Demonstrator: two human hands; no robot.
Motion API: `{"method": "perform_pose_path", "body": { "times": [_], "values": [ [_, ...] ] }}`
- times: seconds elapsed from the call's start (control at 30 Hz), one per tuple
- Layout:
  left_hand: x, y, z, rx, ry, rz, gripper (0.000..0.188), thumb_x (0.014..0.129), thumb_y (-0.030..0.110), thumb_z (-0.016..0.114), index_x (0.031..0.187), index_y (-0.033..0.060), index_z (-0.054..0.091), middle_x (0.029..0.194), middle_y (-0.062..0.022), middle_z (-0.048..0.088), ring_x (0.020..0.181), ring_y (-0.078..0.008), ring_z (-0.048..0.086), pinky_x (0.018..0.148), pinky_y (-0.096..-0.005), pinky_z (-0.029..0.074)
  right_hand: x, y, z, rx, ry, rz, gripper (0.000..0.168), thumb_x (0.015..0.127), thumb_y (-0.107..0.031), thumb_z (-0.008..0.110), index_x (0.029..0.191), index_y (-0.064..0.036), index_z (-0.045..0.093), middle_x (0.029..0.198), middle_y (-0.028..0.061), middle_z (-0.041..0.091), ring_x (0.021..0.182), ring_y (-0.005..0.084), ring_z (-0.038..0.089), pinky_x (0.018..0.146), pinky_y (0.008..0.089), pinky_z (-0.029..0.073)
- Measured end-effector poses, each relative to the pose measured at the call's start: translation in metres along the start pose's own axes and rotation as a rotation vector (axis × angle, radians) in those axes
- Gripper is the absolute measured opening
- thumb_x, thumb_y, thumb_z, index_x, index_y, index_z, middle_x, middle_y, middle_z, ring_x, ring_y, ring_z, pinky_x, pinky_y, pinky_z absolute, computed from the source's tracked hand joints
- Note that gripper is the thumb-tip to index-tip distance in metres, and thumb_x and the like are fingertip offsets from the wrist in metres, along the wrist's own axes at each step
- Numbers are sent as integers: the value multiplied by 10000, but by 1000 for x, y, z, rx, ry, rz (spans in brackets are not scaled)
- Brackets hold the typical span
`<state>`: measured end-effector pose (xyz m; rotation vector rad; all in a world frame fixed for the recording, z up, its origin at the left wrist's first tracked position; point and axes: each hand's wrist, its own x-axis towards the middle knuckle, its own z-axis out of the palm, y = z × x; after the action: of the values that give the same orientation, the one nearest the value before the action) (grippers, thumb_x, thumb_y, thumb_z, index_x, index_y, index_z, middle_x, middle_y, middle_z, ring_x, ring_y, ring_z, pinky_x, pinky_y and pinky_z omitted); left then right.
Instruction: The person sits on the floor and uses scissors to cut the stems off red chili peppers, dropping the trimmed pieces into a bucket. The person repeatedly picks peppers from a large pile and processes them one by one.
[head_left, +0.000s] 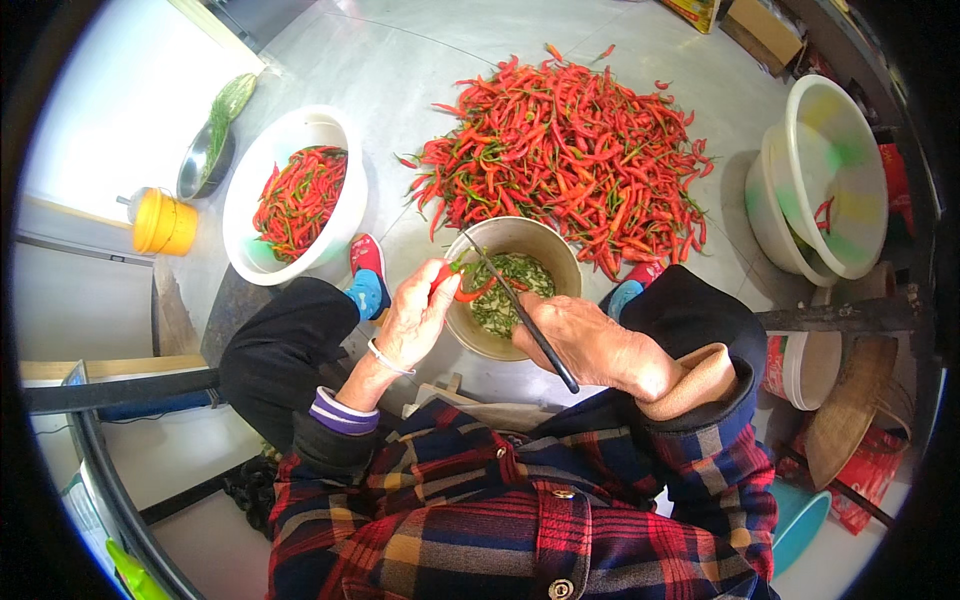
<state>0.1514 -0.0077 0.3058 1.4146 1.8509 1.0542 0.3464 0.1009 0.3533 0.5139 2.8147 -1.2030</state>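
My left hand (420, 307) grips a red chili pepper (440, 277) with its green stem end pointing up. A second curved red pepper (474, 293) shows just beyond those fingers. My right hand (596, 341) holds a black-handled knife (536, 335), seen nearly edge-on; its thin blade slants up and left past the stem end. Whether blade and stem touch is hard to tell. Both hands are above the near part of a round pale pot (566, 262). Cut green stem pieces (517, 281) cover the pot's bottom.
A large heap of red chilies (562, 157) spreads on the grey floor beyond the pot. To the left, a white basin (241, 202) holds more chilies; a yellow bucket (165, 226) and metal bowl (196, 169) stand farther left. Stacked pale basins (844, 217) are at right.
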Motion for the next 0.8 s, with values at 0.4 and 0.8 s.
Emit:
{"method": "perform_pose_path", "body": {
  "times": [0.4, 0.8],
  "values": [
    [-6, -4, 14, -10, -34, 29, 185, 932, 166, 481, 1021, 8, 514, 687, -24, 453, 606, -100, 409, 565, -249, 369, 6, 15, 13, 71, -33, -28, 205, 835, -130, 509, 832, 64, 446, 594, 246, 503, 628, 421, 544, 543, 477, 395],
    [-10, -24, 33, 122, -17, -26, 84, 861, 78, 504, 893, 1, 510, 755, -194, 548, 703, -371, 555, 622, -413, 436, 6, 26, 31, 51, -123, 90, 244, 795, -155, 512, 700, 70, 524, 650, 276, 535, 696, 426, 574, 595, 465, 437]
  ]
}}
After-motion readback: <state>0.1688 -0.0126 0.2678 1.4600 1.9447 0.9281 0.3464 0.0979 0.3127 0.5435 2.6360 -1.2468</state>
